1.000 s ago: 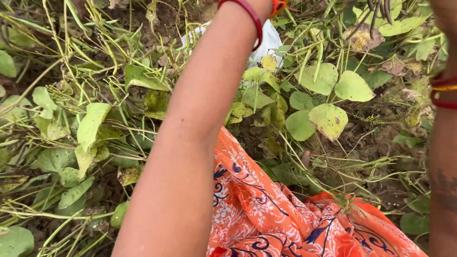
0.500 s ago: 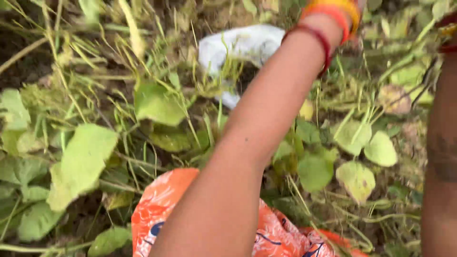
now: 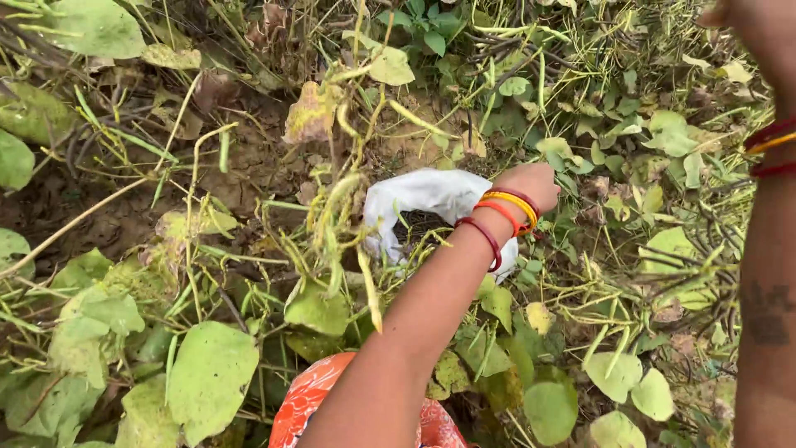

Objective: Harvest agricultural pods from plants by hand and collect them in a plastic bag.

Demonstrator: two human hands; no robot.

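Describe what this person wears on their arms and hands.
Both forearms are bare, no sleeves or gloves. The left hand has red, orange and yellow bangles at the wrist. The right arm also shows red and yellow bangles, plus a dark, blurred mark lower on the forearm.

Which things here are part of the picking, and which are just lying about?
In use:
left hand at the white bag
long green pods beside the bag

Just there:
big leaves
bare soil
orange cloth
right arm, its hand out of view
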